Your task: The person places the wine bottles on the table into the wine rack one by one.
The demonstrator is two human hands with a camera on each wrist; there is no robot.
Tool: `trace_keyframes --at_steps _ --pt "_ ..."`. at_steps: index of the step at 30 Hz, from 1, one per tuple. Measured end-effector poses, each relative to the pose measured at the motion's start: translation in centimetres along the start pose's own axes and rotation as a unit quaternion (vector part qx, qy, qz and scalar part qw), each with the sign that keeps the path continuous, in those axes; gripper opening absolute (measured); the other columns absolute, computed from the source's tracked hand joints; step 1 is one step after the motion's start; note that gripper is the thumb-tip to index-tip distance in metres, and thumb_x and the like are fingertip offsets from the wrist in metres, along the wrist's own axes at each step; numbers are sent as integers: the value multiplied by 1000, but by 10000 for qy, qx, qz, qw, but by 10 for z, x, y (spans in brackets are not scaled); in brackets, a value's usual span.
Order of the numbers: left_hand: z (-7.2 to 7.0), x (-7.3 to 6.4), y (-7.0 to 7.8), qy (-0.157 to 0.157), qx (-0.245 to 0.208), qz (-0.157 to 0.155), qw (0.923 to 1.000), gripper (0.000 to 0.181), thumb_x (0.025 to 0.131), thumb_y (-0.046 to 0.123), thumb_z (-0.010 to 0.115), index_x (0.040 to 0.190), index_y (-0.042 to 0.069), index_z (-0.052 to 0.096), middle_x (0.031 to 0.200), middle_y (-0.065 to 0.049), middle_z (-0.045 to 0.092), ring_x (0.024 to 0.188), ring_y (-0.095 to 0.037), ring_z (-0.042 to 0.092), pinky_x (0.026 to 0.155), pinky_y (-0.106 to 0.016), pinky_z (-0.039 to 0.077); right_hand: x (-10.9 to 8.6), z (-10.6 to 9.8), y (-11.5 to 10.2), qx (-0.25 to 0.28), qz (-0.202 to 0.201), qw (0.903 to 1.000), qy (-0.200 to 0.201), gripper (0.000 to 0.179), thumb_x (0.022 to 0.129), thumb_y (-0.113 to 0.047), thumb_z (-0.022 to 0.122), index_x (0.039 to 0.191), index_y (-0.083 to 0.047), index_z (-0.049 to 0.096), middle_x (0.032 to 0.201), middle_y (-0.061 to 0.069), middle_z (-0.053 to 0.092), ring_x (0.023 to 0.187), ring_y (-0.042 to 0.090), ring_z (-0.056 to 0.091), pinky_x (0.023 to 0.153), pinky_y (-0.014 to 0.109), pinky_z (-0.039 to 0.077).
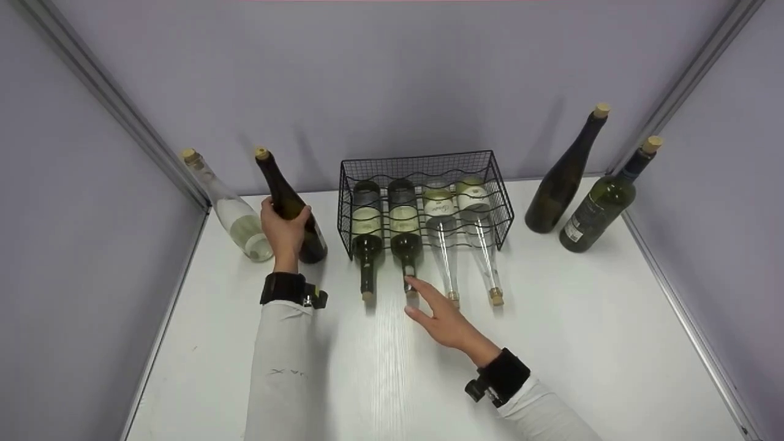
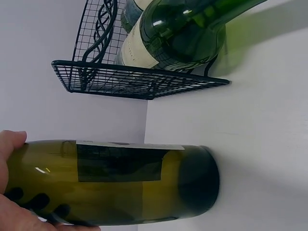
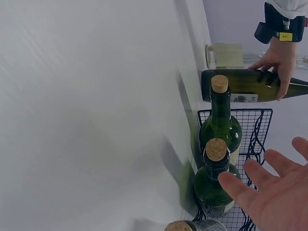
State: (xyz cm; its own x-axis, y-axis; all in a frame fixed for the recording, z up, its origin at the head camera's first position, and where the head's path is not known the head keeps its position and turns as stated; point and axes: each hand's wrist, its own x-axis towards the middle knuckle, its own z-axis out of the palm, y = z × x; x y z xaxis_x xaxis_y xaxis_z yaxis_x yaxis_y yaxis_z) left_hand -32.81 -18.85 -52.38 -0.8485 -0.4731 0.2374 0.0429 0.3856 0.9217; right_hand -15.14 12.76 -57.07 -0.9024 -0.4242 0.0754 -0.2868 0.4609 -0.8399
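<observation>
Nearest me, right arm slants in, right hand (image 1: pixel 444 318) empty, fingers loosely spread by the necks of the racked bottles (image 1: pixel 405 245); contact, can't tell. Farther out, left arm straight ahead: left hand (image 1: pixel 284 230) wraps an upright dark bottle (image 1: pixel 286 197), thumb on the side toward the wire rack (image 1: pixel 416 166). Clear bottle (image 1: pixel 236 214) just left of that hand. Two corked bottles (image 1: pixel 565 177) stand beyond my right hand, rightward.

Head view, high above bare left hand (image 1: pixel 285 236) and bare right hand (image 1: pixel 447 321), faces forward, down; close-up wrist views, turned sideways, share black wire-mesh rack (image 2: pixel 139 82) ahead of right hand.
</observation>
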Motion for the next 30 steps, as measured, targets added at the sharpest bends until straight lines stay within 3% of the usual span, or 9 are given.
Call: trace_keyframes --at_steps 4,12,18,23,26,30 --pt "-1 -5 -1 98 55 134 9998 60 75 13 82 124 1 51 119 -17 58 111 -29 54 98 -39 41 0 0 -1 72 49 10000 2 62 103 -43 49 155 -16 30 157 12 30 143 30 28 112 52 26" --pt "0 -20 -6 141 -126 450 9988 57 72 11 78 121 6 51 104 -16 65 94 -28 60 83 -44 46 1 -1 -4 703 121 9974 -117 58 104 -32 49 155 -12 29 156 14 30 141 32 31 109 52 33" --pt "0 -37 -11 66 -407 1135 9927 50 70 1 77 115 0 58 98 -13 65 92 -27 60 86 -42 45 2 -1 -7 1238 279 9918 -159 53 106 -21 46 153 -3 29 156 18 29 141 34 30 108 50 35" --pt "-1 -54 -12 27 -362 1318 9906 47 70 0 77 113 1 58 98 -11 63 94 -25 59 87 -44 45 -1 -8 -29 1418 511 9882 -276 50 107 -20 44 150 3 32 152 22 34 140 36 32 109 51 33" --pt "-1 -66 -14 39 -295 1409 9896 51 71 -1 76 117 0 57 106 -13 62 103 -27 59 92 -45 45 -4 -13 -45 1433 449 9882 -299 49 107 -20 44 147 6 35 149 24 38 137 38 35 109 53 32" --pt "0 -83 -18 12 -215 1812 9832 53 69 -1 77 119 0 57 113 -16 61 110 -31 57 96 -48 43 -4 -15 -54 1345 416 9896 -304 47 107 -20 43 146 6 38 147 25 40 136 40 37 109 54 32"
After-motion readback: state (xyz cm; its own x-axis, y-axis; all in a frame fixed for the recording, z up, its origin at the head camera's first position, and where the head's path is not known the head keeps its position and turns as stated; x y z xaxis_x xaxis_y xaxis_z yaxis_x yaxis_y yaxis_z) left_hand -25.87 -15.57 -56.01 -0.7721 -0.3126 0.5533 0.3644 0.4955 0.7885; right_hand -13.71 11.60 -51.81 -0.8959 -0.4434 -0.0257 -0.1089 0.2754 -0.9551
